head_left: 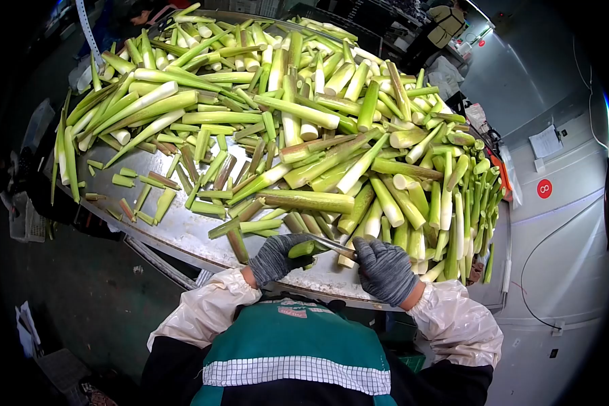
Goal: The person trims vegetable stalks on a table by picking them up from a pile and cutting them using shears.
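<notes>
My left hand point(277, 258), in a grey glove, is closed around a short green stalk piece point(301, 250) near the table's front edge. My right hand point(386, 271), gloved the same way, grips a knife point(335, 247) whose blade points left, its tip close to the stalk piece. Just beyond both hands a large heap of green and white stalks point(311, 159) covers much of the metal table point(176, 237). Short cut pieces point(164, 203) lie scattered to the left of the heap. My fingertips are partly hidden.
Another person point(446, 27) stands at the far right behind the table. A white wall with a red round sign point(545, 189) rises on the right. The table's raised metal edge point(183, 260) runs in front of me. Crates and bags lie at the left.
</notes>
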A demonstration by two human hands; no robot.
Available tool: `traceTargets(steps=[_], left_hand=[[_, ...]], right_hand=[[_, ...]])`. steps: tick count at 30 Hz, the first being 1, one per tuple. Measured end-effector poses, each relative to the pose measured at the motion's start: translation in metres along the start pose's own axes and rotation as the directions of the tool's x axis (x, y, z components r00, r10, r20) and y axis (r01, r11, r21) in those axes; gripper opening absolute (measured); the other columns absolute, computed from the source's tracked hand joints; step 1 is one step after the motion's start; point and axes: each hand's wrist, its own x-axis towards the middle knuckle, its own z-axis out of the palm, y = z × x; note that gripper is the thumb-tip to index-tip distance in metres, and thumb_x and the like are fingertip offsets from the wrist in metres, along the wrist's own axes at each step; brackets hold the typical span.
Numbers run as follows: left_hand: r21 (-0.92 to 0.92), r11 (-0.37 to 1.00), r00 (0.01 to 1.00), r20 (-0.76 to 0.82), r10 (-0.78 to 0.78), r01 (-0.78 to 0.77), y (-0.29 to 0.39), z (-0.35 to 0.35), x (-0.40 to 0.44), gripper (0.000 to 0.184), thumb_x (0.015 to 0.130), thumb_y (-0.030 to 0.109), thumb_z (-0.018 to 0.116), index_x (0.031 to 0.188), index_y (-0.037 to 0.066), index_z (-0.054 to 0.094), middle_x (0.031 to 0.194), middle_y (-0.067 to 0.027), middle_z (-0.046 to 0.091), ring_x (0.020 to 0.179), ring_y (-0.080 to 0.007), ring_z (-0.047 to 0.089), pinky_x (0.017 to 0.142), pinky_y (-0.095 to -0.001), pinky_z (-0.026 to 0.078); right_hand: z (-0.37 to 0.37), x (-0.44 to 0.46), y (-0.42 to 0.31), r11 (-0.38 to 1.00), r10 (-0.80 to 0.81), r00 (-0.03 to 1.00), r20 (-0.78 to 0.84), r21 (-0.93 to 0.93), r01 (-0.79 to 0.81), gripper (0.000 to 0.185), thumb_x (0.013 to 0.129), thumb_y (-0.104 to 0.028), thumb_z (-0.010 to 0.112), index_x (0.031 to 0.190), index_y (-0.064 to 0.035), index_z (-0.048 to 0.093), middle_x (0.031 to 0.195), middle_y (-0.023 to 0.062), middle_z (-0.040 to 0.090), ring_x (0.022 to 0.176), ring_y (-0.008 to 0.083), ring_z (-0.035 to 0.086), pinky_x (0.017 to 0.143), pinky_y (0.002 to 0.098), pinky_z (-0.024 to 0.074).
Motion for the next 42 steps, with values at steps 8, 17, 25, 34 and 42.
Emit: traceTargets(steps=[8,17,25,34,42], left_hand=[[0.004,1.000,1.000,0.005,0.017,-0.017,0.004,-0.002,0.001,0.042,0.069,0.019,0.071,0.107,0.009,0.056,0.090,-0.0109,0.063,0.080,-0.0199,0.062,0.071,-0.0291,0.048],[0.021,0.999,0.999,0.018,-0.045,0.044,0.030,-0.010,0.001,0.035,0.068,0.011,0.070,0.101,0.006,0.059,0.087,-0.0123,0.063,0.075,-0.0205,0.062,0.067,-0.0282,0.048],[-0.484,0.860,0.987,0.063,-0.151,0.162,0.046,-0.032,0.009,0.040,0.074,-0.003,0.059,0.113,-0.003,0.047,0.108,-0.0132,0.056,0.103,-0.0215,0.053,0.088,-0.0310,0.042],[-0.551,0.822,0.989,0.049,-0.139,0.143,0.040,-0.044,0.018,0.046,0.079,0.017,0.062,0.115,-0.003,0.043,0.106,-0.0175,0.055,0.104,-0.0276,0.051,0.088,-0.0374,0.042],[-0.470,0.868,0.976,-0.053,-0.209,0.160,0.054,-0.043,0.027,0.036,0.079,0.009,0.061,0.112,-0.001,0.050,0.105,-0.0076,0.058,0.098,-0.0146,0.054,0.087,-0.0284,0.042]], right_hand=[[-0.010,0.018,0.008,0.916,0.160,0.967,-0.199,0.396,-0.069,0.044,0.064,-0.007,0.061,0.106,-0.0036,0.047,0.082,0.0139,0.051,0.072,0.0313,0.053,0.063,0.0393,0.0444],[0.019,0.053,-0.020,0.707,0.077,0.927,-0.368,0.675,0.209,0.040,0.061,-0.008,0.066,0.097,-0.0029,0.049,0.082,0.0156,0.052,0.074,0.0329,0.053,0.066,0.0377,0.0449],[-0.039,0.014,0.080,0.567,0.448,0.831,-0.330,0.824,0.021,0.046,0.067,-0.015,0.068,0.105,-0.0014,0.047,0.097,0.0141,0.053,0.088,0.0240,0.054,0.080,0.0320,0.0434],[-0.119,0.013,0.319,0.885,0.189,0.338,-0.922,0.011,-0.465,0.037,0.072,-0.014,0.064,0.104,-0.0024,0.049,0.095,0.0125,0.055,0.088,0.0240,0.052,0.080,0.0322,0.0419],[-0.025,0.073,0.491,0.581,0.352,0.575,-0.739,-0.309,-0.753,0.028,0.071,-0.006,0.047,0.099,-0.0051,0.051,0.098,0.0135,0.053,0.094,0.0307,0.050,0.079,0.0374,0.0418]])
